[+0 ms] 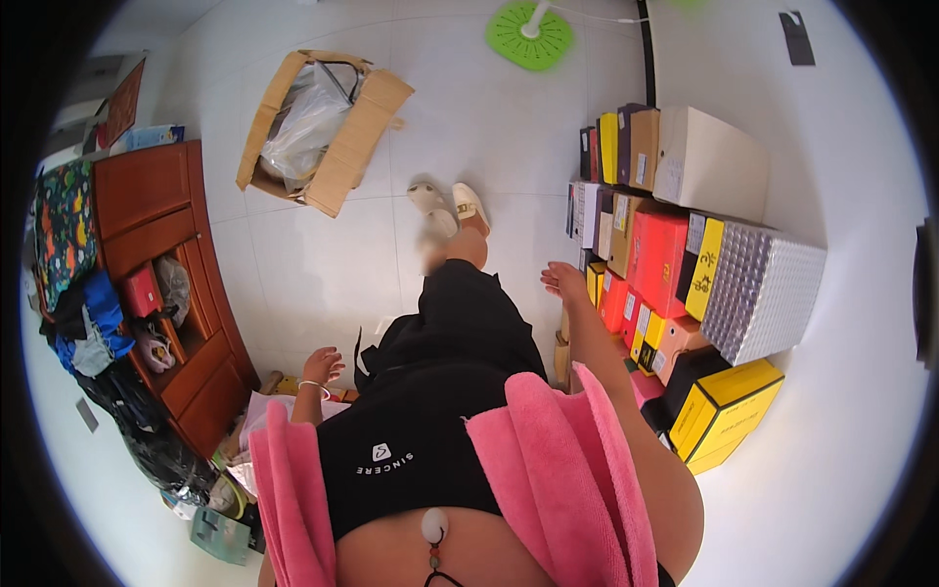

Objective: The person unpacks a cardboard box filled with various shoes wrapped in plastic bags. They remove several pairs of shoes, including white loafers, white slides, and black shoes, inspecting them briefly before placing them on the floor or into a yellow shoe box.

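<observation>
My left hand, with a pale band at the wrist, hangs beside my left hip, its fingers loosely bent and nothing in it. Out to the right, my right hand hangs with loose fingers, also bare, nearest to the stacked shoe boxes but apart from them. A pink towel drapes over both my shoulders. Ahead on the floor sits an opened cardboard box with clear plastic inside. My feet are in cream slip-on shoes; one foot is smeared by motion.
A reddish-brown wooden cabinet lines the left wall, with bags hung by it and shoes on its shelves. A green round fan with a white cord stands at the far end. Yellow and silver boxes edge the right wall.
</observation>
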`<state>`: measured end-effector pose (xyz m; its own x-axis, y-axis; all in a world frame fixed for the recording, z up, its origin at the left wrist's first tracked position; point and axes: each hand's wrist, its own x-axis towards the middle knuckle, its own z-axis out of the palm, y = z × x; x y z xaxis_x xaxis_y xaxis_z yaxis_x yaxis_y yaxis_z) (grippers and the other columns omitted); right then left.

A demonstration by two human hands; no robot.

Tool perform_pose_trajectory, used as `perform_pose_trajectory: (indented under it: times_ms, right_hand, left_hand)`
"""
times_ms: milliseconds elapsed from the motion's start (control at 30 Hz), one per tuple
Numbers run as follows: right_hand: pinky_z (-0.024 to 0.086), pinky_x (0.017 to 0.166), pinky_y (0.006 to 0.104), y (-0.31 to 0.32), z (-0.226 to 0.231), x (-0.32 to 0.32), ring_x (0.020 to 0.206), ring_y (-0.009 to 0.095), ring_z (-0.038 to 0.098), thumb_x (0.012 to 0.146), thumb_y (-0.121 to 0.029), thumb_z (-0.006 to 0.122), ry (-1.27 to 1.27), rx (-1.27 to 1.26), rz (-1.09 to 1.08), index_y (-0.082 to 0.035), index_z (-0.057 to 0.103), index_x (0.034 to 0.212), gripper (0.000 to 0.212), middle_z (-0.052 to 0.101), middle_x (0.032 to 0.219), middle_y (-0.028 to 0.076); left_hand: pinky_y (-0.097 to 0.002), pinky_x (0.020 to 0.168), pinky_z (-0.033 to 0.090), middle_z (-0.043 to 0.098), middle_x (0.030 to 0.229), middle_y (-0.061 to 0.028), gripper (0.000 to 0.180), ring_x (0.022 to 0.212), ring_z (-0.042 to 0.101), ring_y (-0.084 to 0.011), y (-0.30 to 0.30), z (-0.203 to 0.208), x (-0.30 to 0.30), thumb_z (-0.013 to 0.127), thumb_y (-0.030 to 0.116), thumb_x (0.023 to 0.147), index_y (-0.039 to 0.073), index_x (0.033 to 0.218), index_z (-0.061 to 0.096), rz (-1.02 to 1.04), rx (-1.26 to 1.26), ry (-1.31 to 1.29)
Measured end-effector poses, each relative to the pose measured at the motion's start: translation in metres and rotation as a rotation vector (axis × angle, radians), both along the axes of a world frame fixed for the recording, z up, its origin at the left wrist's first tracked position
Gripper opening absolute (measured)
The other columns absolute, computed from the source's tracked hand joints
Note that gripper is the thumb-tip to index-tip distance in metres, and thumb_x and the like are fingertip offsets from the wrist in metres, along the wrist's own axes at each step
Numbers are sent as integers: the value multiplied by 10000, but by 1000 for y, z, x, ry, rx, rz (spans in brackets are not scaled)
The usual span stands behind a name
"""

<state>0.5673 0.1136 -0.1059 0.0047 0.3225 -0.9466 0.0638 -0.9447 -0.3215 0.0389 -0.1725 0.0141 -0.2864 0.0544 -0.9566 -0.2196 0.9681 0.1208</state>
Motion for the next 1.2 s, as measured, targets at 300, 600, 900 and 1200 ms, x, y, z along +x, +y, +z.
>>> perform_pose_trajectory:
  times_ms: [300,600,900,1200]
  right_hand:
    - [514,743,325,-30,-8,39,885,205,649,879,-270,585,-107,-73,-96,-90,565,1129,309,656,1015,93]
    - [505,626,386,-23,-17,105,780,240,651,877,-205,556,-281,85,-80,-110,601,1027,183,653,936,99]
    - [385,1005,478,113,294,75,1198,369,500,704,-36,631,-1650,1422,711,-13,558,1221,522,567,1248,185]
    - [387,951,595,101,260,192,1258,363,428,788,-615,578,-1602,245,559,-104,432,1341,766,440,1372,150]
  left_hand:
    - [-294,709,493,641,1088,-75,427,890,653,-180,107,21,-14,628,206,873,50,1260,535,-38,325,70]
    - [-307,693,497,646,1038,-57,443,875,652,-174,86,-23,3,646,218,859,50,1251,529,-96,286,-59]
    - [-299,545,485,647,873,-61,355,706,663,-181,14,-41,-23,623,212,838,41,1144,573,196,184,65]
    - [-301,574,493,644,873,-43,290,722,662,-170,-27,-72,0,593,225,852,59,1089,608,244,276,47]
